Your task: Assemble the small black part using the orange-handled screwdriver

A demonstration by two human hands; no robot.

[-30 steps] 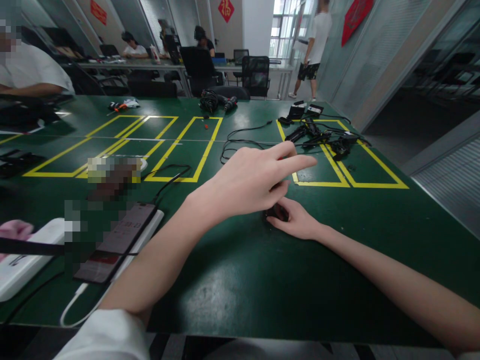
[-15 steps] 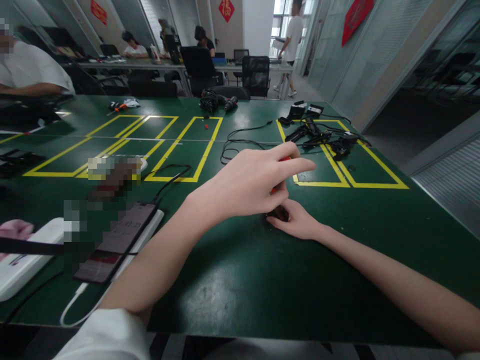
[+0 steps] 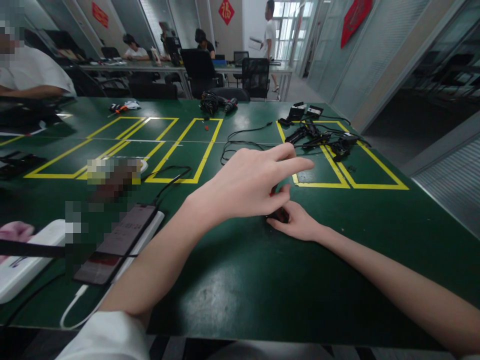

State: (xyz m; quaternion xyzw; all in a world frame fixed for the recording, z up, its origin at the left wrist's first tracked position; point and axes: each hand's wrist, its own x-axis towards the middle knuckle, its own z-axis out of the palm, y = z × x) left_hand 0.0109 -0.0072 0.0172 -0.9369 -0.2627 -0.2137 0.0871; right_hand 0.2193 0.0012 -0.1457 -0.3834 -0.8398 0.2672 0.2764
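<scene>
My left hand [image 3: 253, 180] is above my right hand in the middle of the green table [image 3: 240, 280]. Its thumb and lower fingers curl round a slim red object [image 3: 273, 191], mostly covered by the hand, so I cannot make out its kind. The index finger sticks out to the right. Just below, my right hand [image 3: 298, 221] rests low at the tabletop, thumb and fingers closed on a small black part [image 3: 279, 215]. That part sits directly beneath the left hand, and its far side is hidden.
Left of my arm lie a phone [image 3: 123, 230] with cables and a white power strip [image 3: 32, 260]. Black parts and cables [image 3: 318, 135] are piled at the far right, near yellow tape outlines. A power drill [image 3: 228, 104] lies at the back edge. Other people are in the room.
Less of the red object shows beneath my left hand, whose fingers have shifted slightly. My right hand keeps its place. In the background a walking person has moved left.
</scene>
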